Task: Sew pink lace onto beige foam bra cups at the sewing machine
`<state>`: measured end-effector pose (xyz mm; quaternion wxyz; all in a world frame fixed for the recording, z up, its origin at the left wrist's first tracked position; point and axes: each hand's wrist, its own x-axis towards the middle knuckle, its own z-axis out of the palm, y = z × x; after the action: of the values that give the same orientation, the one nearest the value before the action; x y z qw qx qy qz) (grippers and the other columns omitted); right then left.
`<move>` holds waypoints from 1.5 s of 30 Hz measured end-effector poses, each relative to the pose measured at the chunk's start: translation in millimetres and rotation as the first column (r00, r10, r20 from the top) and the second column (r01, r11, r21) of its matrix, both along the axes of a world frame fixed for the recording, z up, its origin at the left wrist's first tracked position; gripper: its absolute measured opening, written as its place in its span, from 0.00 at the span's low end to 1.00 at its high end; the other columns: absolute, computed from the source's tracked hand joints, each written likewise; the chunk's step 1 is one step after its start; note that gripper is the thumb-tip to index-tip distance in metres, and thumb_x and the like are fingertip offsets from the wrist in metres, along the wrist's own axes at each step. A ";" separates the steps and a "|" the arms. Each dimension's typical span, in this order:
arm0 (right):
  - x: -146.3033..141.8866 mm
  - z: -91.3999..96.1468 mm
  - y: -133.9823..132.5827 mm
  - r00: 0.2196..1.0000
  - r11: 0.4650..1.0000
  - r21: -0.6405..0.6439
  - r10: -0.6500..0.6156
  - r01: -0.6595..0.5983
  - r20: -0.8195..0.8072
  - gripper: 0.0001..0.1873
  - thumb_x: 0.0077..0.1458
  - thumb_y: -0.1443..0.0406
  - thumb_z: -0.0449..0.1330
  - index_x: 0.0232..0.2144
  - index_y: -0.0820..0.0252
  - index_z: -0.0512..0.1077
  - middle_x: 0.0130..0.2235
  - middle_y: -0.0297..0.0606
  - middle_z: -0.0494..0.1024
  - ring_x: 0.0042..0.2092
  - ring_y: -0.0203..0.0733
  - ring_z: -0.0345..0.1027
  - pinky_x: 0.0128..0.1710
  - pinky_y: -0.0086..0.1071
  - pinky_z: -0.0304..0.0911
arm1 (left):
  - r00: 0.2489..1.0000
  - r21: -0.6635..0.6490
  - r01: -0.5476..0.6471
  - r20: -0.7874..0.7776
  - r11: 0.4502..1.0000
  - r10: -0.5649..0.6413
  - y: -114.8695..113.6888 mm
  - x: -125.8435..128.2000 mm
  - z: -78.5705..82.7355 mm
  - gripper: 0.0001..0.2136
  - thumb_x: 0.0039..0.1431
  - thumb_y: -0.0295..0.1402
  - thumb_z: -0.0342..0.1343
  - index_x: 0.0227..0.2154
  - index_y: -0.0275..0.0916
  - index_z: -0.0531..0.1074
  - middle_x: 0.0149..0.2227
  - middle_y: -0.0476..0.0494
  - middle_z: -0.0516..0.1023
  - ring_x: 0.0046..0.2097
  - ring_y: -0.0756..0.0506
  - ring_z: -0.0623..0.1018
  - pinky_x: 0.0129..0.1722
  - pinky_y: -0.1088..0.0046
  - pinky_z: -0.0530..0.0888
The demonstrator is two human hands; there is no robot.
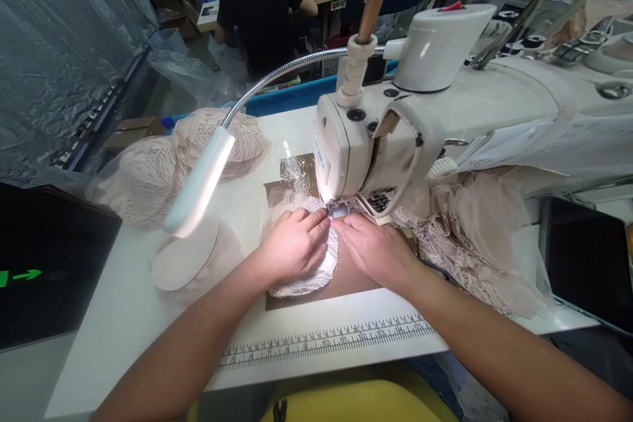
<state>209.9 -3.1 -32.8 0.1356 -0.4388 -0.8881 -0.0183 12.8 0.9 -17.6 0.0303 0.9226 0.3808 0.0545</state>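
Note:
A pale pink lace piece (309, 280) with a rounded edge lies on the brown plate (356, 280) below the needle area of a white sewing machine (346, 145). My left hand (297, 244) is closed on the lace, its fingertips close to the presser foot (339, 210). From the other side my right hand (378, 247) reaches in, its fingers together and pressing at the lace edge beside the foot. The two hands' fingertips almost meet there. The needle tip and the fabric under the fingers are hidden.
A lamp (198, 184) on a bendy metal neck hangs left of the machine head. Lace bundles (148, 171) and rounded pale pads (185, 254) lie to the left. More lace (465, 244) and a dark tablet-like panel (588, 257) are right. A ruler strip (326, 343) runs along the front. A person (260, 6) sits beyond.

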 end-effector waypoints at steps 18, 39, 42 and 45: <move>4.7 3.9 -8.4 0.959 0.970 -0.036 0.231 -0.240 -0.165 0.13 0.61 0.68 0.49 0.35 0.62 0.74 0.26 0.36 0.69 0.30 0.38 0.58 0.32 0.31 0.52 | 0.989 -0.008 -0.081 0.123 0.997 0.081 6.4 -18.0 0.4 0.17 0.60 0.31 0.47 0.51 0.34 0.69 0.54 0.34 0.70 0.49 0.38 0.71 0.47 0.57 0.69; 2.5 6.5 -9.3 0.970 0.973 -0.058 0.214 -0.221 -0.113 0.10 0.60 0.67 0.52 0.35 0.61 0.73 0.29 0.36 0.69 0.32 0.38 0.58 0.33 0.32 0.51 | 0.507 -0.799 -0.285 0.344 0.530 0.791 8.8 -50.8 22.8 0.19 0.58 0.49 0.51 0.39 0.38 0.71 0.35 0.44 0.77 0.36 0.45 0.75 0.35 0.69 0.71; 4.4 4.2 -8.0 0.965 0.968 -0.074 0.229 -0.239 -0.126 0.10 0.60 0.67 0.52 0.36 0.61 0.74 0.30 0.36 0.70 0.33 0.39 0.60 0.33 0.32 0.52 | 0.329 -0.940 0.042 0.334 0.339 0.883 4.2 -38.5 14.2 0.24 0.45 0.42 0.66 0.43 0.34 0.72 0.39 0.38 0.78 0.38 0.43 0.77 0.39 0.68 0.72; 7.0 3.2 -5.5 0.961 0.966 -0.103 0.220 -0.239 -0.165 0.11 0.61 0.66 0.51 0.34 0.62 0.74 0.29 0.36 0.71 0.32 0.37 0.61 0.34 0.31 0.53 | 0.256 -0.942 0.122 0.334 0.313 0.907 2.9 -32.3 8.2 0.24 0.40 0.34 0.69 0.42 0.31 0.74 0.39 0.38 0.78 0.39 0.43 0.77 0.41 0.68 0.72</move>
<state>216.9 -8.6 -29.6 0.1772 -0.3403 -0.9195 0.0852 -19.5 3.8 -9.4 0.6553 0.4084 0.5391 0.3364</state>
